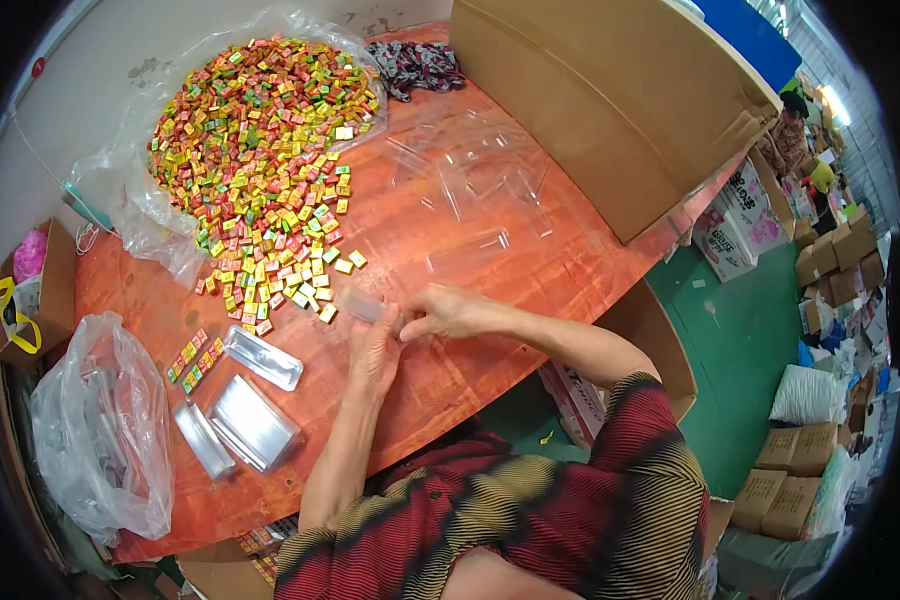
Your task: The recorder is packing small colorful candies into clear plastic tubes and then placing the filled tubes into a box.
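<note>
One plastic piece (pixel 361 305) juts from pinching left grip (pixel 374 350); state of right grip (pixel 448 312) unclear.

Translucent plastic piece (pixel 363 305) is blurred, partly hidden by bare left grip (pixel 374 348). Small red, yellow and green rectangular blocks (pixel 260 130): markings too small to tell. Large brown cardboard box (pixel 610 110): cut off by upper edge.

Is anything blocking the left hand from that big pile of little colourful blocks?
Nothing visible blocks the left hand: only the clear plastic piece it holds and some loose blocks come before the pile.
</note>
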The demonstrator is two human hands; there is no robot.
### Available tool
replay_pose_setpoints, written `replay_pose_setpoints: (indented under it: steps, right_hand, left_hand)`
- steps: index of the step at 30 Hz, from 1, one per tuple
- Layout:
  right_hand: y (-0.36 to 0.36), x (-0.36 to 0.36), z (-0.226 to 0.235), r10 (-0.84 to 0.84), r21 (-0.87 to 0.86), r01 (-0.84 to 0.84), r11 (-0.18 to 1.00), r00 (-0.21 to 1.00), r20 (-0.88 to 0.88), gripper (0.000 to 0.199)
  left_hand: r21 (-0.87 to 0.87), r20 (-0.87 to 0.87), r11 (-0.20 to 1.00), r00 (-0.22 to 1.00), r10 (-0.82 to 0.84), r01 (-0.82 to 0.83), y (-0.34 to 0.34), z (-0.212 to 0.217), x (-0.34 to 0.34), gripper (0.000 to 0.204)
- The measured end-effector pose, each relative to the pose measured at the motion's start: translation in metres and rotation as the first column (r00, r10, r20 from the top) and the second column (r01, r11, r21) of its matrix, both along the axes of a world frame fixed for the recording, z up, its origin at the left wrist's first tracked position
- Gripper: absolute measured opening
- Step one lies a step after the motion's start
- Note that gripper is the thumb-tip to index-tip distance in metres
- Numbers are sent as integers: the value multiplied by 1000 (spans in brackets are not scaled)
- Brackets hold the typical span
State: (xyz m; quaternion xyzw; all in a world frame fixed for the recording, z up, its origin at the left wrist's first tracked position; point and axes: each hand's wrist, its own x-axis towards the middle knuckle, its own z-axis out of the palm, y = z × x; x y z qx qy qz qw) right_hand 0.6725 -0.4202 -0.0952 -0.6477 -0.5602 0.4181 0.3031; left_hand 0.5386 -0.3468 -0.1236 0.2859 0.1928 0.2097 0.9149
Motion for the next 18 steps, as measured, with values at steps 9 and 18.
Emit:
replay_pose_setpoints:
  steps: [9,18]
  right_hand:
    - [-37,20,-3,-70,-250,-62,966,871,-486,22]
    - [-83,95,23,-656,572,367,734,162,738,19]
  left_hand:
    - [-135,-19,972,981,-195,191,-22,-25,12,29]
    - [-201,-25,952,970,-242,232,-30,-10,14,24]
